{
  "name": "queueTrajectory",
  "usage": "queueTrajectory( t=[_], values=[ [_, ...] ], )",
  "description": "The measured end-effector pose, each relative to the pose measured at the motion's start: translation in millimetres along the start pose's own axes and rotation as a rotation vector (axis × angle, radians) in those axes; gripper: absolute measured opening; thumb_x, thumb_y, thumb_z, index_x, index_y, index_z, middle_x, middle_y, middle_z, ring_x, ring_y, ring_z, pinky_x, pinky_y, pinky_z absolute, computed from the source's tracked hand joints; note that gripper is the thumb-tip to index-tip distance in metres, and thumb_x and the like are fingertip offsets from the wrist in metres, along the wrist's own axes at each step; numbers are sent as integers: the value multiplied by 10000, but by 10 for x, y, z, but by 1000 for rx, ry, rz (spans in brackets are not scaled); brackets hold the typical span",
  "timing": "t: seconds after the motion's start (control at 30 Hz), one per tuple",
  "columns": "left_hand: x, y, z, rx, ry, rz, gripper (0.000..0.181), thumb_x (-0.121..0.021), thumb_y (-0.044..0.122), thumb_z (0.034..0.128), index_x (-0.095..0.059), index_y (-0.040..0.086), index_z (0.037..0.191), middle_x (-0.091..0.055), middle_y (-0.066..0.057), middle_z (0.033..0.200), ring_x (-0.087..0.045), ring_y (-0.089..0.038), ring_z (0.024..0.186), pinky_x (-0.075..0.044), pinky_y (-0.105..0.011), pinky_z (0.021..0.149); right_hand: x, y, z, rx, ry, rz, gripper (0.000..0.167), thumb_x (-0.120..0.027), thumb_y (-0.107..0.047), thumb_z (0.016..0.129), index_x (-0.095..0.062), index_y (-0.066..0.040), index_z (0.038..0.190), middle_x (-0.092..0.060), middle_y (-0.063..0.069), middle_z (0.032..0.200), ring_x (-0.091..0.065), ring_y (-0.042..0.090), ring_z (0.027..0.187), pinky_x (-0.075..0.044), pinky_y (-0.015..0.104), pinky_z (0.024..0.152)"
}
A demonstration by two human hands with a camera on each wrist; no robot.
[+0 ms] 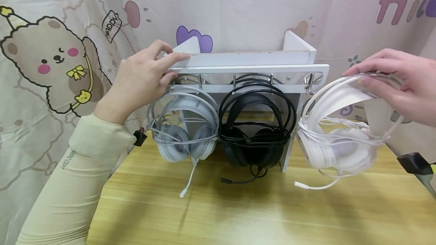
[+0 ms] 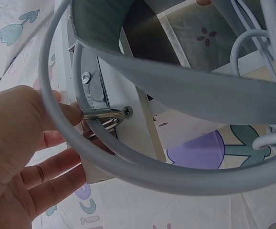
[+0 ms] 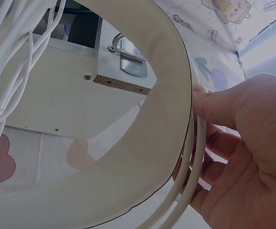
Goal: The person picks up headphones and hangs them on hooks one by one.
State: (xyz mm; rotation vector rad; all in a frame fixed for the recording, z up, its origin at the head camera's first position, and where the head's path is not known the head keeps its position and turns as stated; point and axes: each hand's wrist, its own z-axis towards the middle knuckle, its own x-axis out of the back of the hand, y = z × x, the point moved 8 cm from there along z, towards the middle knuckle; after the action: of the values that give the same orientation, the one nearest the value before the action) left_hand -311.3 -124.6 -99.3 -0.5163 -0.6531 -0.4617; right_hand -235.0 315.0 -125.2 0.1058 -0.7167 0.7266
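Observation:
My left hand (image 1: 143, 73) grips the left end of a white hook rack (image 1: 252, 69), thumb low at the front and fingers over the top. In the left wrist view the thumb lies beside a metal hook (image 2: 102, 113). Below that hand hangs a pale grey headset (image 1: 185, 103) with its microphone pointing down. A black headset (image 1: 236, 156) hangs at the middle hooks. My right hand (image 1: 398, 80) holds a white headset (image 1: 344, 101) by the top of its headband, off the table and right of the rack. Its microphone (image 1: 301, 185) points left.
The rack stands on a wood-grain table (image 1: 238, 214), with a bare right-hand hook (image 1: 309, 82) near the white headset. Behind it hangs a curtain (image 1: 245, 18) with cartoon prints. Cables are looped around the headsets.

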Motion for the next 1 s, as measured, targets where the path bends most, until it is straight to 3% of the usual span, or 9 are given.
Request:
queueTrajectory(
  t=[0.27,0.5,0.7,1.0],
  values=[
    [26,-10,-36,2,4,2,464,-715,157,1024,-645,293,1462,-650,-146,1326,-660,-368,753,-533,-547,520,-26,1,95,-43,-20,-61,262,-701,-2,996,-813,-122,1199,-601,-381,1081,-541,-153,969,-352,12,787],
    [11,2,-11,-2,7,6,469,-725,159,1020,-647,301,1460,-656,-139,1330,-629,-350,720,-509,-531,498,-40,63,116,-107,-7,-49,230,-694,-29,1011,-814,-103,1193,-593,-418,1065,-535,-185,959,-347,3,774],
    [25,10,3,-4,15,-2,459,-719,157,1024,-652,298,1455,-655,-141,1321,-632,-357,727,-510,-539,502,-101,212,72,-187,-79,-45,286,-692,-62,1023,-798,-169,1266,-588,-404,1064,-526,-168,887,-375,37,678],
    [19,5,-14,3,10,-1,460,-721,160,1023,-649,292,1457,-651,-142,1321,-639,-362,735,-510,-545,506,-261,324,-63,-167,-161,6,381,-648,-55,1047,-741,-204,1385,-597,-375,1203,-500,-80,915,-344,108,702]
  ],
)
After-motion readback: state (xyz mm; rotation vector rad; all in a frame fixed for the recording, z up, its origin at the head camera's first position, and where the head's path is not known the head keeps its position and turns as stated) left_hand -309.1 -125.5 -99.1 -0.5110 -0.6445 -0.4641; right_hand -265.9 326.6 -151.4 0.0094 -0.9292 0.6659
